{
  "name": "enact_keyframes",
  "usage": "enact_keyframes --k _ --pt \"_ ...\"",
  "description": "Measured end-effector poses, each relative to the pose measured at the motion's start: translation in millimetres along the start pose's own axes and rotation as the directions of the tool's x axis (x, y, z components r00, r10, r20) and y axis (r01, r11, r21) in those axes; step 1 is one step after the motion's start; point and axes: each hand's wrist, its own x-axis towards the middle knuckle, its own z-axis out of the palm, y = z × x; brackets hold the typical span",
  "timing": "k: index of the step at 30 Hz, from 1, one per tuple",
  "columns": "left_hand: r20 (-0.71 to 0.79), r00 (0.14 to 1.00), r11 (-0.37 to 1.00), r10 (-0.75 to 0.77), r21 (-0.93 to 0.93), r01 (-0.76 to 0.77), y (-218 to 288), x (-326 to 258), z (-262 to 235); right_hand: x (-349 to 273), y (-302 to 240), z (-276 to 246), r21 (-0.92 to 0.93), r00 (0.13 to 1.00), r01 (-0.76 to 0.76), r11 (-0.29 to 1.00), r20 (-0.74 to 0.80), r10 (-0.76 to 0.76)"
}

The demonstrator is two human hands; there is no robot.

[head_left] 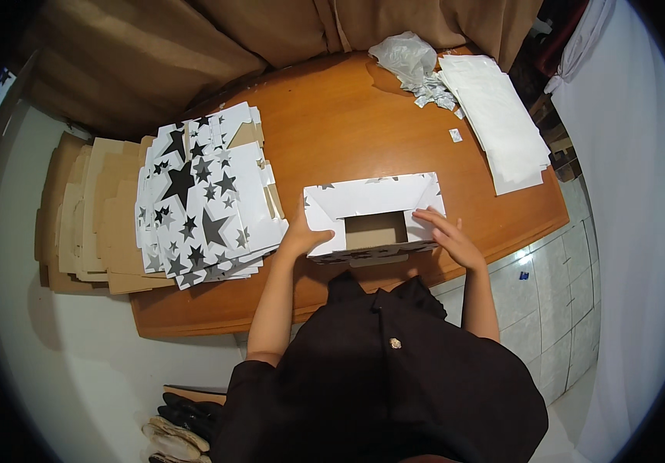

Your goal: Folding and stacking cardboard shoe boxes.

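A white cardboard box (379, 202) with dark star prints on its sides stands near the table's front edge. Its top is partly folded over, and through a rectangular gap the plain brown inside shows. My left hand (306, 234) grips the box's left side, thumb over the top flap and fingers down the wall, partly hidden. On the right, my right hand (453, 236) lies against the top flap with its fingers stretched out. Left of the box is a stack of flat star-printed cardboard blanks (203, 202), close to my left forearm.
Plain brown cardboard sheets (108, 216) are piled at the far left of the wooden table (309, 100). At the back right lie white paper sheets (498, 116), small white packets (434, 94) and a clear plastic bag (406, 55). Shoes (182, 428) rest below at the left.
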Motion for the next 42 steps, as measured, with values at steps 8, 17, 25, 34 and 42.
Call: enact_keyframes --k 8,17,25,34,42 --pt "-0.079 0.995 0.946 -0.066 -0.323 0.037 -16 0 12 20 17 39 -0.073 0.782 0.085 0.994 -0.614 -0.112" --pt "-0.03 0.994 0.907 -0.11 -0.412 0.087 -5 0 18 32 16 30 -0.079 0.856 0.05 0.996 -0.51 -0.084" --pt "-0.109 0.994 0.978 0.006 -0.208 -0.029 -36 -3 20 24 11 31 -0.113 0.889 -0.001 0.994 -0.455 -0.051" --pt "0.235 0.937 0.906 -0.26 -0.276 0.32 -53 -66 5 30 34 38 0.062 0.844 0.169 0.984 -0.525 -0.112" --pt "-0.549 0.773 0.916 0.317 -0.035 -0.4 93 -60 -25 49 3 40 0.316 0.929 0.303 0.899 -0.308 -0.205"
